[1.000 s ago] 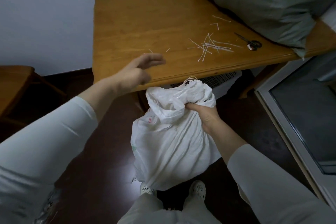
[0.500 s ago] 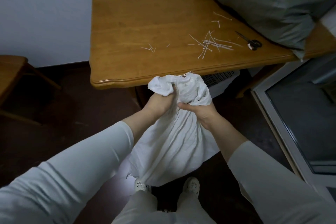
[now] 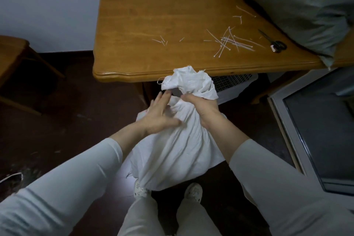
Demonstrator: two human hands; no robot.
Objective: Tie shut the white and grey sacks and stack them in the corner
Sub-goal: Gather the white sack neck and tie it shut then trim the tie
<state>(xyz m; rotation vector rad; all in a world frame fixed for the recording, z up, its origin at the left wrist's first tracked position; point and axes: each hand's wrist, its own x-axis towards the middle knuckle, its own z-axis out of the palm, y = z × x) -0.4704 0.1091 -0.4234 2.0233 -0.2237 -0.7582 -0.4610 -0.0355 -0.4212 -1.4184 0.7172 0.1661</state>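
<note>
White sack (image 3: 172, 151) upright, neck gathered, grey sack (image 3: 298, 2) slumped on table (image 3: 153, 15)

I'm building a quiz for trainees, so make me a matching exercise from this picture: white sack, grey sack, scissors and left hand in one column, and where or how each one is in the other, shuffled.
1 white sack
2 grey sack
3 scissors
4 left hand

A fingers straight, flat against the white sack's side
B on the table, beside the loose ties
C neck bunched in the right hand
D slumped on the table's right end

Pairs: 1-C, 2-D, 3-B, 4-A
</note>
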